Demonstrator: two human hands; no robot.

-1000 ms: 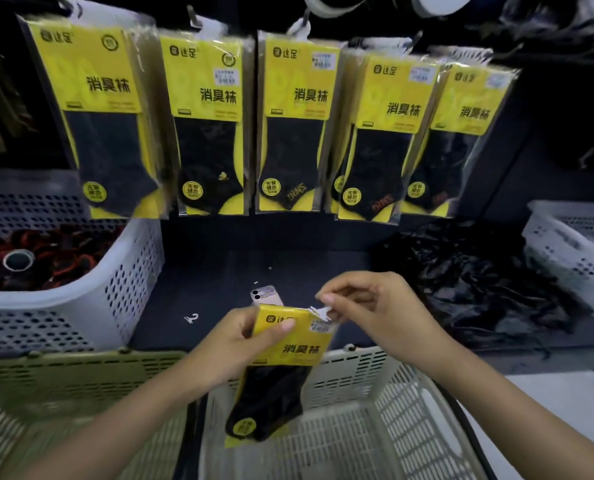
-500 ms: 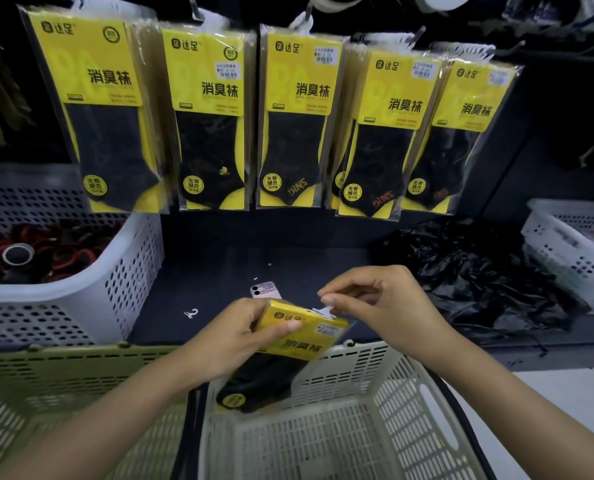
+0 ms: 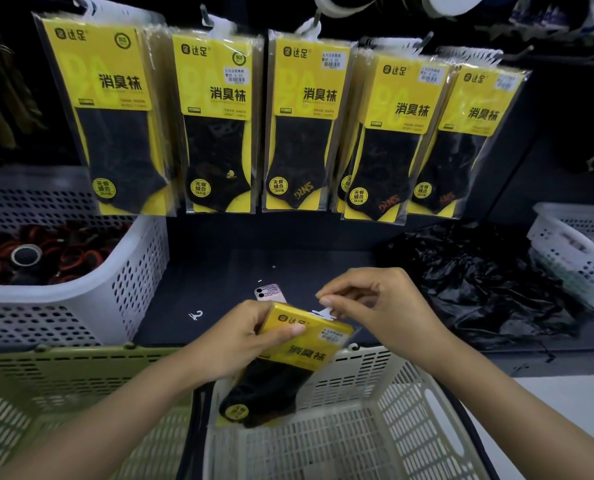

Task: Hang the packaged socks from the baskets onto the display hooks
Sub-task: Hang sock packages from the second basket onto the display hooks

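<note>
Just tipped the sock pack [image 3: 302, 344] flatter, gripped in left hand [image 3: 240, 337], hanger tab [image 3: 323, 310] pinched with right hand [image 3: 385, 306]. Probably still prepping the tab, no hanging yet.

I see dim, flat light — sheen on hanging packs [image 3: 299, 126] above grip, black shadow behind them. Edges bow; green basket [image 3: 63, 382] left of grip smeared.
</note>
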